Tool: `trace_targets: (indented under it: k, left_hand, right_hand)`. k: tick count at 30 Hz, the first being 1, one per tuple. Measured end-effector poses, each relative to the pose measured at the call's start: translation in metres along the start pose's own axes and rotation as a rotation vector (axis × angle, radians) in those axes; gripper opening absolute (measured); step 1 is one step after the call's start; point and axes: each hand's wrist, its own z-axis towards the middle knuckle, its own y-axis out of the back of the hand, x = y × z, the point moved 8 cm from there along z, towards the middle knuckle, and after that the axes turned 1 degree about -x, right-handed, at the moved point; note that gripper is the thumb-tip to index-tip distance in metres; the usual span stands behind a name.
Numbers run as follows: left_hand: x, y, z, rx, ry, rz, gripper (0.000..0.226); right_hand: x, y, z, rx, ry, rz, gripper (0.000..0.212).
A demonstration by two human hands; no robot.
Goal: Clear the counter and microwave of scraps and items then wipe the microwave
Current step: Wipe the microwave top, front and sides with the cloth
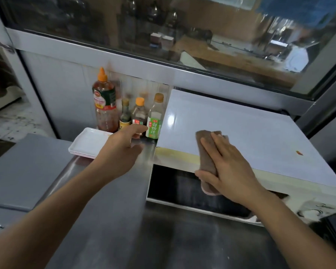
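Head view: the right hand presses a folded brown cloth flat on the white microwave top, long axis toward 12 o'clock. A small red scrap lies at 3 o'clock. The left hand, half open and empty, hovers above the steel worktop.

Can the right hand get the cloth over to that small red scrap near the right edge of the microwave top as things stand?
Probably yes. The right hand presses the cloth flat on the microwave top, and the surface between it and the red scrap is bare, with nothing standing in the way.
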Motion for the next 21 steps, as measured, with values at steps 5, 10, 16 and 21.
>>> trace_targets:
  k: [5, 10, 16, 21]
  left_hand:
    - [0.013, 0.005, 0.004, 0.021, -0.016, 0.037, 0.042]
    - [0.013, 0.010, 0.011, 0.009, -0.054, 0.025, 0.043]
    - [0.017, 0.011, 0.017, 0.008, -0.020, 0.004, 0.042]
    - [0.020, 0.014, 0.008, 0.031, 0.001, 0.010, 0.042]
  right_hand:
    - [0.085, 0.002, 0.048, -0.055, 0.128, 0.076, 0.075]
    - [0.103, 0.004, 0.064, -0.086, 0.278, 0.114, 0.055]
    - [0.076, -0.008, 0.132, 0.035, 0.264, 0.302, 0.068]
    - [0.043, -0.020, 0.196, 0.047, 0.138, 0.202, 0.066]
